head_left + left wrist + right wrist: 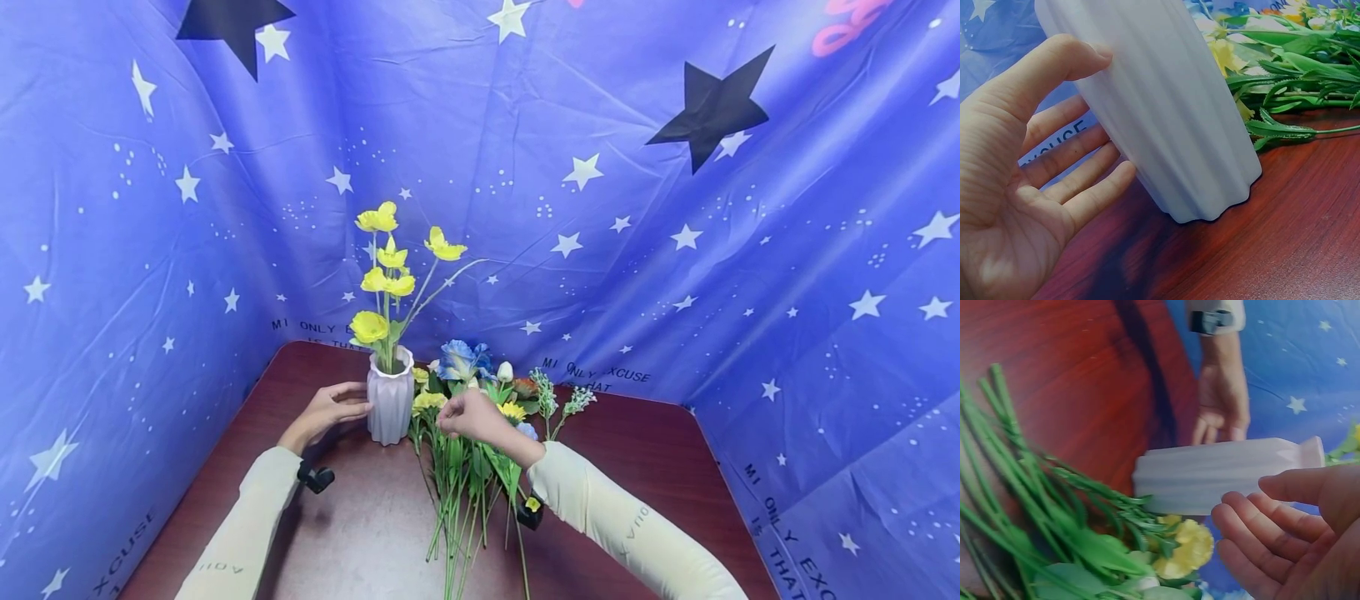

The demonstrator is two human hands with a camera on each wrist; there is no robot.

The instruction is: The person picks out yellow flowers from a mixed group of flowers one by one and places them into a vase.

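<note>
vase [390, 398] | table [660, 467] centre, yellow stems in it | left hand [330, 410] at its 9 o'clock, fingers relaxed, steadying | right hand [471, 414] loosely curled, empty, over flowers [468, 467] at 3 o'clock | tip: pinch one stem low, keep vase braced

SETTING: staged recording booth | EVIDENCE: blue star-printed cloth backdrop [675, 208] enclosing the space behind and to both sides of the hands | SURFACE: reddish-brown wooden table [637, 450] beneath the hands
</note>
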